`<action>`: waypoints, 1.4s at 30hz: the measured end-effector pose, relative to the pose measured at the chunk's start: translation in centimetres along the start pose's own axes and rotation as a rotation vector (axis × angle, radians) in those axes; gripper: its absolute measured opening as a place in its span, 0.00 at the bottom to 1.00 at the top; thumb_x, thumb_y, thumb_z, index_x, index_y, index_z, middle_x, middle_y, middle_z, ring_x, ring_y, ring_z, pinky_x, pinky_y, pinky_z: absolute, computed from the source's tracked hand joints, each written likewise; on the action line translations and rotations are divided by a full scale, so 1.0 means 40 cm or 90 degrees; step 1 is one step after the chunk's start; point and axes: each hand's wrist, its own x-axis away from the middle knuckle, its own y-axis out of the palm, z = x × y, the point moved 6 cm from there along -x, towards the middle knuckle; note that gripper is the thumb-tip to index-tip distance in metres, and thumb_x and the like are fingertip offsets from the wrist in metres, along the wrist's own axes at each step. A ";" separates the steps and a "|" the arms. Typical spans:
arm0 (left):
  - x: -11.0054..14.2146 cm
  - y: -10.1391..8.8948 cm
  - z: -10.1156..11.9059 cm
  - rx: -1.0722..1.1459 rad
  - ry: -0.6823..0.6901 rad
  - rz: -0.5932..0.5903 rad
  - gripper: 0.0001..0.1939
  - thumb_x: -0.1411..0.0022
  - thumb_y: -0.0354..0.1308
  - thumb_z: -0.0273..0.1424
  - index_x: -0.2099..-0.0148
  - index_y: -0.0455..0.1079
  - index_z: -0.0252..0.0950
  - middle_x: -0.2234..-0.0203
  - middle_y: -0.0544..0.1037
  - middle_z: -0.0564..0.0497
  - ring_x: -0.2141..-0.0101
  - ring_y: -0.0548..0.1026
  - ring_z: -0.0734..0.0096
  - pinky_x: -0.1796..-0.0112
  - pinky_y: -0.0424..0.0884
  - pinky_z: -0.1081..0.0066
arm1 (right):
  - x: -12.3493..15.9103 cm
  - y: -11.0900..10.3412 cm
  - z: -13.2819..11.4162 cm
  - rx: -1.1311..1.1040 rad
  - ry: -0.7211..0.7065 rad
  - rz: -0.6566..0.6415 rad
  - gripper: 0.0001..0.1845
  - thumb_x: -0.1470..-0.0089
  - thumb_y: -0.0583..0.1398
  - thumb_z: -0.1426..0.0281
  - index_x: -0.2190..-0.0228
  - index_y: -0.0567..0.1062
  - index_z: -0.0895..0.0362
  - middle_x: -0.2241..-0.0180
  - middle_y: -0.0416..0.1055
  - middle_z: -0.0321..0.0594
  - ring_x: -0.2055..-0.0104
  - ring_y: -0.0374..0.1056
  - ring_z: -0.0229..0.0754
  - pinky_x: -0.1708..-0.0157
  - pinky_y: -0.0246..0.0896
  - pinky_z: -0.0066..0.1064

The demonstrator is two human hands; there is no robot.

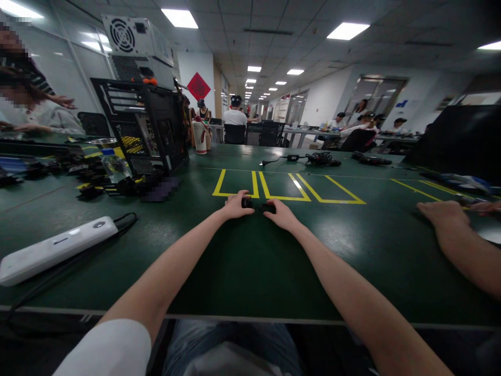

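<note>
Both arms reach forward over the green table. My left hand is closed around a small black piece, ridged in look, whose kind I cannot make out. A short gap away, my right hand grips a second small black piece, flat and smooth-looking. The two pieces face each other without touching. Just beyond the hands lie yellow tape outlines on the tabletop.
A black computer case with a power supply above stands back left, near a paper cup. A white power strip lies left. Coiled black cable sits behind the outlines. Another person's hand rests at right.
</note>
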 end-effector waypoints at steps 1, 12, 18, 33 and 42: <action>-0.005 0.009 0.005 0.024 0.015 -0.014 0.39 0.59 0.60 0.42 0.45 0.49 0.39 0.52 0.64 0.46 0.50 0.59 0.54 0.51 0.54 0.56 | -0.001 -0.001 0.003 -0.003 0.000 -0.002 0.22 0.56 0.57 0.67 0.57 0.62 0.59 0.55 0.63 0.45 0.54 0.61 0.43 0.55 0.56 0.36; 0.079 0.022 0.058 0.121 0.099 -0.101 0.41 0.59 0.62 0.40 0.44 0.49 0.40 0.51 0.63 0.46 0.50 0.61 0.61 0.50 0.54 0.61 | 0.045 -0.015 -0.045 0.023 -0.075 -0.043 0.21 0.56 0.57 0.69 0.57 0.62 0.58 0.57 0.63 0.44 0.55 0.61 0.42 0.56 0.56 0.36; 0.214 -0.018 0.093 0.167 0.103 -0.191 0.40 0.57 0.61 0.35 0.44 0.46 0.43 0.56 0.67 0.50 0.53 0.64 0.64 0.51 0.55 0.61 | 0.088 -0.020 -0.095 0.049 -0.097 -0.081 0.20 0.54 0.56 0.69 0.57 0.62 0.58 0.57 0.62 0.45 0.55 0.60 0.43 0.56 0.56 0.36; 0.382 -0.090 0.059 0.062 0.050 -0.129 0.44 0.57 0.60 0.39 0.42 0.40 0.43 0.48 0.58 0.46 0.50 0.59 0.60 0.50 0.54 0.58 | 0.176 -0.033 -0.133 0.008 -0.110 -0.111 0.21 0.52 0.54 0.67 0.54 0.60 0.55 0.55 0.61 0.42 0.53 0.59 0.43 0.54 0.55 0.39; 0.313 -0.061 0.073 0.117 0.070 -0.307 0.34 0.54 0.59 0.34 0.45 0.51 0.42 0.51 0.63 0.50 0.54 0.64 0.65 0.55 0.61 0.67 | 0.170 -0.023 -0.135 0.030 -0.115 -0.087 0.20 0.52 0.53 0.67 0.55 0.61 0.56 0.55 0.61 0.43 0.52 0.59 0.43 0.54 0.54 0.38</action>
